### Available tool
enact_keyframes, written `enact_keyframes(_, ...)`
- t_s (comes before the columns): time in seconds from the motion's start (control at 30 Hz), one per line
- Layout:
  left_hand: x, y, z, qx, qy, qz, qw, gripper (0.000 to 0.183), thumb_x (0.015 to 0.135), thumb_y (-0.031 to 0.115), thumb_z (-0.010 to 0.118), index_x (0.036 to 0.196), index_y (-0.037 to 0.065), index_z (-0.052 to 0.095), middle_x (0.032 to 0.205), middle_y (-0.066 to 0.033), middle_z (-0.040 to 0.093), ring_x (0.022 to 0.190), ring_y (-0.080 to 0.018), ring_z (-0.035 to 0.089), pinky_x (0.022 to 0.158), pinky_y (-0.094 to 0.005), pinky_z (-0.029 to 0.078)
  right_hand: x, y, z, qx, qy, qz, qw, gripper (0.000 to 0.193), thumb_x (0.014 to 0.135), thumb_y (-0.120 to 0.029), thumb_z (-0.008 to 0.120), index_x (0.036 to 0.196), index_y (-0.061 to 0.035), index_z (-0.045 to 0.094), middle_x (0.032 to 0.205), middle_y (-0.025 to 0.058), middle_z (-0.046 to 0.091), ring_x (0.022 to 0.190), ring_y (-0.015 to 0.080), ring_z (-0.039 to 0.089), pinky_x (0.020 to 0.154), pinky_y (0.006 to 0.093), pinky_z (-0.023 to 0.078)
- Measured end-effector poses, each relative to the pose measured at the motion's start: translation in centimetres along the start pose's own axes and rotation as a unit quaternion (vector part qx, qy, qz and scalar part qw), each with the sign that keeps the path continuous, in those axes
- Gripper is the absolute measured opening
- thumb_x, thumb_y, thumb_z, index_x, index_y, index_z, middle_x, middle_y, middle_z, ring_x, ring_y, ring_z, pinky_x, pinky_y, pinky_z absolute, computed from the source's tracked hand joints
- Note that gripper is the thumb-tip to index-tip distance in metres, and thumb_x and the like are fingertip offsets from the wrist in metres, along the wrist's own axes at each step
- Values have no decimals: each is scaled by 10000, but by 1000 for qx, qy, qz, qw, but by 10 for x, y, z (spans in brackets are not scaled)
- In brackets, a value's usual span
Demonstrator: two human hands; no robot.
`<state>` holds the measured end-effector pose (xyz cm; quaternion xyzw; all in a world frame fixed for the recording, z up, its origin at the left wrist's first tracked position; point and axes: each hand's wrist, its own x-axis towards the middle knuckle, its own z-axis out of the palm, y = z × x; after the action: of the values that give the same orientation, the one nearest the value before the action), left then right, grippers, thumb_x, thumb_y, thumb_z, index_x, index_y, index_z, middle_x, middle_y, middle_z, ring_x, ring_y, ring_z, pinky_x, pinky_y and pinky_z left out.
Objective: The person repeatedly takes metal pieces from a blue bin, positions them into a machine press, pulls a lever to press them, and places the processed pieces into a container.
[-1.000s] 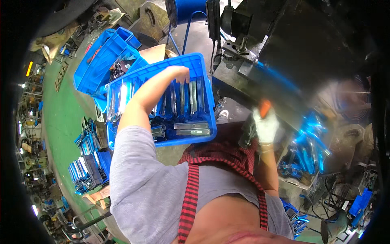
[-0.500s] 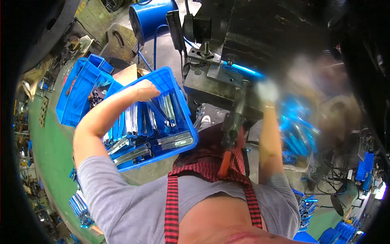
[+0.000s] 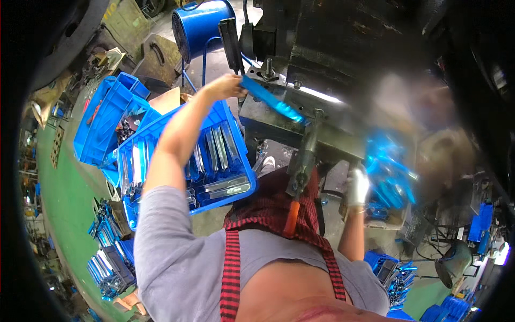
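Observation:
My bare left hand (image 3: 230, 86) is closed on the near end of a blue film-covered metal strip (image 3: 271, 101). The strip slants down to the right, over the front of the press's die block (image 3: 263, 117). Behind it a bright, shiny strip (image 3: 320, 95) lies along the die. My right hand (image 3: 358, 187), in a white glove, is low beside a heap of blue film-covered strips (image 3: 390, 169); blur hides its fingers. A metal lever with an orange handle (image 3: 291, 219) points toward me from the die.
A blue crate (image 3: 222, 201) of stacked strips stands at the left, with more blue crates (image 3: 96, 126) behind it. A blue drum fan (image 3: 204, 27) is at the back. The dark press (image 3: 359, 43) rises ahead. Bundled strips (image 3: 110, 268) lie on the green floor.
My left hand has moved from over the crate to the die and now grips a blue strip there. My right hand has drawn back from the die toward me, beside the heap.

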<state>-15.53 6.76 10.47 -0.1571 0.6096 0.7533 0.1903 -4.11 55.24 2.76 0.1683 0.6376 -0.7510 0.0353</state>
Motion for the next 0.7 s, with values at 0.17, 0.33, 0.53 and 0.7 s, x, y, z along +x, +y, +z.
enact_keyframes(0.17, 82, -63, 62, -204, 105, -49, 972, 173, 848, 241, 458, 774, 101, 528, 658, -29, 542, 568, -161, 546, 591, -326, 507, -96, -22, 93, -427, -209, -468, 745, 450, 582, -53, 599, 1022, -100, 518, 656, 74, 498, 536, 247, 509, 479, 349, 427)
enact_keyframes(0.33, 72, -48, 42, -154, 112, 0, 982, 225, 854, 225, 448, 864, 5, 496, 721, -104, 535, 610, -219, 561, 564, -352, 523, -110, -47, 92, -445, -282, -550, 649, 423, 532, -156, 657, 937, -152, 537, 588, 24, 413, 487, 192, 459, 426, 323, 349)
enact_keyframes(0.53, 54, -28, 22, -112, 111, 43, 987, 261, 887, 219, 351, 927, -8, 474, 801, -126, 548, 665, -197, 575, 594, -331, 518, -105, -38, 101, -416, -290, -561, 654, 321, 544, -182, 668, 838, -160, 540, 573, 10, 417, 475, 180, 458, 418, 311, 341)
enact_keyframes(0.7, 75, -59, 95, -264, 96, 14, 960, 214, 868, 162, 364, 903, -14, 481, 934, -159, 535, 882, -293, 554, 825, -403, 449, -107, -40, 107, -416, -269, -577, 650, 297, 566, -196, 680, 820, -166, 530, 550, -2, 391, 445, 162, 437, 395, 290, 320)
